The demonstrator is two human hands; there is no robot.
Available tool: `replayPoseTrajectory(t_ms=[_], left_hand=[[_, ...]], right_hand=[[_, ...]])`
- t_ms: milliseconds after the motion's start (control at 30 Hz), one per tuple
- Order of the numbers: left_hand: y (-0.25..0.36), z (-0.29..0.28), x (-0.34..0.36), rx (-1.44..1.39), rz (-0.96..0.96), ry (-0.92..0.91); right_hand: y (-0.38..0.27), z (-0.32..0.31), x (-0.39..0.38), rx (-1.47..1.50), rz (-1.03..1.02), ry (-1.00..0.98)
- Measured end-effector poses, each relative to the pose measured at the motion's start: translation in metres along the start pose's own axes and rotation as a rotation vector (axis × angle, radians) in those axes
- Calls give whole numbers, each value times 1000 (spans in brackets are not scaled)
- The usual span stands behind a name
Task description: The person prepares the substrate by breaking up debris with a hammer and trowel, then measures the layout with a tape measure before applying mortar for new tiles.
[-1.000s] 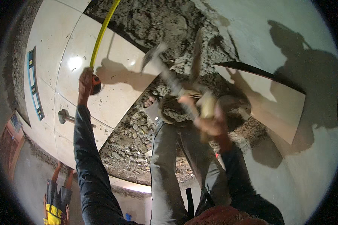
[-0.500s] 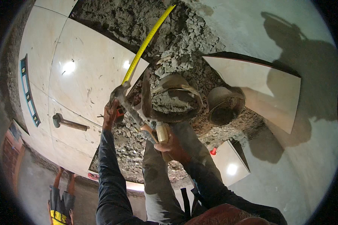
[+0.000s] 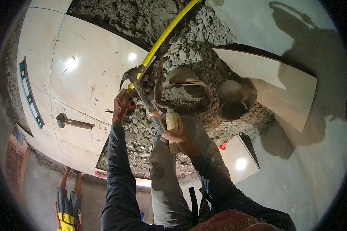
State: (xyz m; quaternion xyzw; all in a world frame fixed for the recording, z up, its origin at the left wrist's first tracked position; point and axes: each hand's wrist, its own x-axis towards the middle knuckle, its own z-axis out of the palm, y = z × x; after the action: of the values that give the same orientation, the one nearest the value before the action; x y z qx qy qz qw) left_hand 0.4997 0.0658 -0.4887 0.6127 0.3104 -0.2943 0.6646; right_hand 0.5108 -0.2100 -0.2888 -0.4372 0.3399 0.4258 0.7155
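Observation:
My left hand (image 3: 121,106) is closed on a tape measure, whose red-and-black case (image 3: 131,107) shows beside my fingers. Its yellow blade (image 3: 164,36) runs out over the tile edge toward the far mortar. In my right hand (image 3: 181,137) is a pale wooden handle (image 3: 172,122); the dark metal attached to it cannot be made out clearly. A mortar-stained hammer (image 3: 145,101) slants between my hands, its curved head beside the yellow blade and its lower grip at my right fingers. Just beyond stands a bucket (image 3: 204,101) holding grey mortar.
Large cream tiles (image 3: 88,50) cover the left, with a mallet (image 3: 75,122) and spirit level (image 3: 30,92) on them. A second bucket (image 3: 237,101) lies tipped at right, near a loose tile (image 3: 285,90). Rubble (image 3: 137,142) lies beneath my hands. Another person (image 3: 69,204) stands at lower left.
My view has shifted slightly. The hammer head and the tape's blade appear farther right, and the blade now reaches the top edge. Both hands keep their holds.

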Motion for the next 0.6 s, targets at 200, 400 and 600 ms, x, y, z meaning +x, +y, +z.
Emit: replayPoseTrajectory(t_ms=[200,400,600], left_hand=[[-6,4,-7,43,10,4],[-2,9,-4,6,104,64],[-11,3,0,207,182,30]], right_hand=[[-22,7,-3,49,103,17],[-13,1,1,51,78,-10],[-21,8,-3,51,134,4]])
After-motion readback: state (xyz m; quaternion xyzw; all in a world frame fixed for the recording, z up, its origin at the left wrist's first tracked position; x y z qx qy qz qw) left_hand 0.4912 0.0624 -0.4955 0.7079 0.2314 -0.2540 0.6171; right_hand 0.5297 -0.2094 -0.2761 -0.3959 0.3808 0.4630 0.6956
